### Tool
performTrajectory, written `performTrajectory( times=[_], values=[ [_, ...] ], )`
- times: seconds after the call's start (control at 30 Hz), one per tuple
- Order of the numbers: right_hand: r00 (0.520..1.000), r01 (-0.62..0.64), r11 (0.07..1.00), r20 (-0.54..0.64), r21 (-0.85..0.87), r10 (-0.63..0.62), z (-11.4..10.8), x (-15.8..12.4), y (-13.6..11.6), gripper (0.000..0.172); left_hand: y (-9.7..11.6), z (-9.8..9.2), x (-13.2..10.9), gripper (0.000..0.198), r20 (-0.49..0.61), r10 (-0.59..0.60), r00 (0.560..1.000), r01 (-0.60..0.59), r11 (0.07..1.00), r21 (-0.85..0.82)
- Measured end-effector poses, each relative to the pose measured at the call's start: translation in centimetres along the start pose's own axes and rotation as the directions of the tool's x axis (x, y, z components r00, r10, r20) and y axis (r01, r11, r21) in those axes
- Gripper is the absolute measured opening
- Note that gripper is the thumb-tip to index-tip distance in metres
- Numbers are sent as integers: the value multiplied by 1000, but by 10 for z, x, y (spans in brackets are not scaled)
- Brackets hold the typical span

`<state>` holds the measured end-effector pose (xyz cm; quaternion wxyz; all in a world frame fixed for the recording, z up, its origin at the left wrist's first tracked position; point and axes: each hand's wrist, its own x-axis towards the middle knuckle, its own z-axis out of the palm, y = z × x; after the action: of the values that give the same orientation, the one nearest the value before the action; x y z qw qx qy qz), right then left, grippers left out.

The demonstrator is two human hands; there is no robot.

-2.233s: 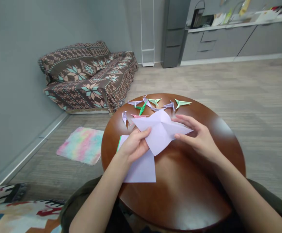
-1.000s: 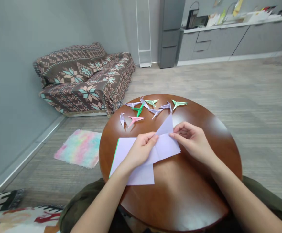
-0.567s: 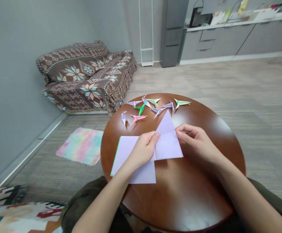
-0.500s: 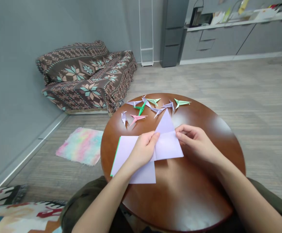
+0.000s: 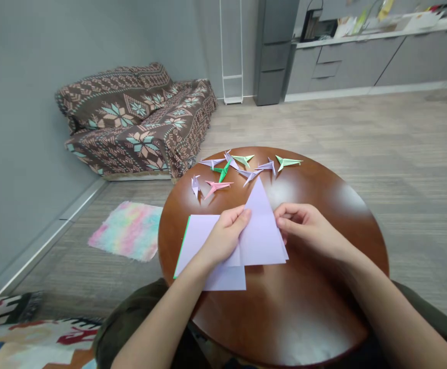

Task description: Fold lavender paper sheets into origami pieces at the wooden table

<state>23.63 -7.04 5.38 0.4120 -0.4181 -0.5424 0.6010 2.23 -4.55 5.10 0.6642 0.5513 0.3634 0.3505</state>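
The folded lilac paper (image 5: 261,230) stands between both hands on the near half of the round wooden table (image 5: 316,307), its long axis running from a sharp point aimed at the far rim down to a straight lower edge nearest the person. The left hand (image 5: 223,238) grips its left side, thumb and fingers together on the layers, and lies over a flat lilac sheet (image 5: 202,230) with a green edge (image 5: 181,246). The right hand (image 5: 308,228) sits at the right side, fingertips (image 5: 285,221) against the paper; whether that grip is clamped I cannot tell. Beyond the point lie small origami figures, a lilac one (image 5: 251,176) almost touching its tip.
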Motion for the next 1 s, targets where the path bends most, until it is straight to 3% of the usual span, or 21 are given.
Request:
performTrajectory(
  times=[0.17, 0.33, 0.43, 0.53, 0.67, 0.73, 0.83, 0.9, 0.93, 1.0],
  values=[
    [999, -27, 999, 22, 39, 26, 4, 0, 4, 32, 2, -1, -2, 47, 47, -13, 999, 12, 1000, 20],
    [991, 118, 987, -82, 105, -110, 3, -3, 4, 67, 2, -10, -2, 49, 202, -167, 965, 125, 970, 208],
    [990, 126, 992, -58, 7, -126, -3, -5, 2, 42, 3, -15, -2, 50, 277, -202, 940, 136, 961, 239],
    [999, 42, 997, 28, -65, -40, -9, -6, 1, 11, 7, -16, -3, 50, 327, -229, 917, 168, 964, 204],
    [984, -59, 998, 165, -33, 63, -11, -8, -2, 5, 13, -13, -6, 51, 336, -217, 917, 162, 969, 185],
    [984, -58, 998, 166, -8, 59, -10, -8, -5, 5, 15, -13, -6, 55, 291, -164, 943, 157, 986, 49],
    [998, 34, 986, -63, 165, -24, -8, -6, -7, 15, 15, -17, -2, 61, 123, -116, 986, 151, 931, -333],
    [962, 123, 943, -270, 308, -38, -4, -3, -5, 22, 13, -18, 0, 41, 16, -117, 993, 109, 856, -505],
    [939, 159, 922, -343, 354, -30, -1, -2, -4, 23, 12, -16, 1, 30, 9, -120, 993, 105, 830, -549],
    [919, 185, 913, -394, 363, -30, 5, -1, -1, 25, 11, -9, -1, 42, 139, -118, 983, 177, 797, -577]
  ],
)
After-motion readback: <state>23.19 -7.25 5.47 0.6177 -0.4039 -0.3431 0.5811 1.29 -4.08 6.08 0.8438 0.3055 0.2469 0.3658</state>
